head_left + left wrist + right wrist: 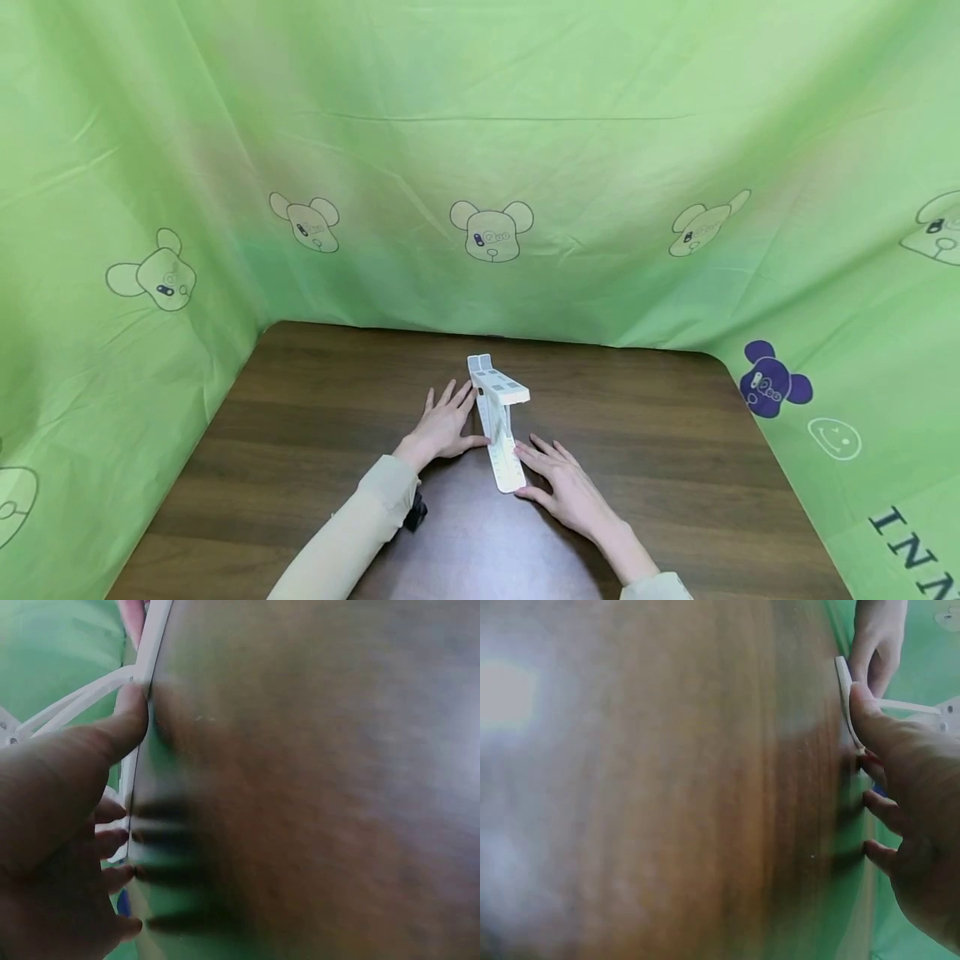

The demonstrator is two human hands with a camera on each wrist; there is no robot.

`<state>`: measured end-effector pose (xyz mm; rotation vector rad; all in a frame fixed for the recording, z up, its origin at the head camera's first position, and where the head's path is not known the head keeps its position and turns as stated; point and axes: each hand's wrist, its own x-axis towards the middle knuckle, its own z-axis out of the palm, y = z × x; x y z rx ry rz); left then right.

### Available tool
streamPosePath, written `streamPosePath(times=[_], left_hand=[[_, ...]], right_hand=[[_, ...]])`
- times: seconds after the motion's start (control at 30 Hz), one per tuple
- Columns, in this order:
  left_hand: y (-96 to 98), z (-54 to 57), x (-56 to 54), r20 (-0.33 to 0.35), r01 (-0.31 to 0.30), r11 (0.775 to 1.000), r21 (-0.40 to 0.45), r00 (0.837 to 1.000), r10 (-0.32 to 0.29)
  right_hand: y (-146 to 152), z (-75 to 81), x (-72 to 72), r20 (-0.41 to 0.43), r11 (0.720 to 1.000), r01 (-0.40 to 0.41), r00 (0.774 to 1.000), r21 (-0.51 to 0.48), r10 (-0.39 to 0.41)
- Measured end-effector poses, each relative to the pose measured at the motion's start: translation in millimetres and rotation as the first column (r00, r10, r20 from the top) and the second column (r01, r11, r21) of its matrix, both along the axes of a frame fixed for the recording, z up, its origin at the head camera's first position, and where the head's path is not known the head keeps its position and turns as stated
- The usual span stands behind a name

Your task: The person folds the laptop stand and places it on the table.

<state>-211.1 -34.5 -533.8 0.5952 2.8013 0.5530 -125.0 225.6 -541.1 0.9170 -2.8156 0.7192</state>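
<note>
A white folding stand [508,477] rests on the wooden table, its long base pointing toward me. An arm rises from the base to a tilted top plate [504,386] with grey pads. My left hand [444,427] lies along the stand's left side, fingers spread, with thumb and fingertips at the base edge. On the other side my right hand [568,492] has its thumb by the near end and its fingers reaching along the right edge. In the left wrist view the left thumb [127,724] meets the white base edge [154,637]. The right wrist view shows the right thumb [866,709] against the base edge [844,686].
The brown wood-grain table [675,442] extends around the stand on all sides. A green curtain [600,125] printed with bear heads hangs behind the table and at both sides. A small black device [415,511] sits under the left wrist.
</note>
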Motion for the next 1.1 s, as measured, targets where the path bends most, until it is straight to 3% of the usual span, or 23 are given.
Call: streamPosePath(times=[0.23,0.5,0.77,1.1], left_hand=[[-8.8,0.1,15.5,-0.003,0.098,0.995,0.027,0.995,-0.097],[-7.8,0.9,27.7,-0.027,0.121,0.992,0.021,0.992,-0.120],[-3.1,-3.3,29.3,-0.058,0.114,0.993,-0.011,0.992,-0.114],[-4.6,-3.8,22.6,-0.082,0.088,0.996,-0.015,0.993,-0.089]], right_hand=[[5.2,3.0,-4.4,0.038,1.000,0.005,0.999,0.011,-0.005],[5.0,2.3,-10.7,0.101,1.000,0.014,0.995,0.027,-0.017],[3.3,-1.7,-13.8,0.088,1.000,0.008,0.996,0.009,-0.008],[-2.9,-3.0,-13.5,0.023,1.000,-0.015,1.000,0.023,0.015]])
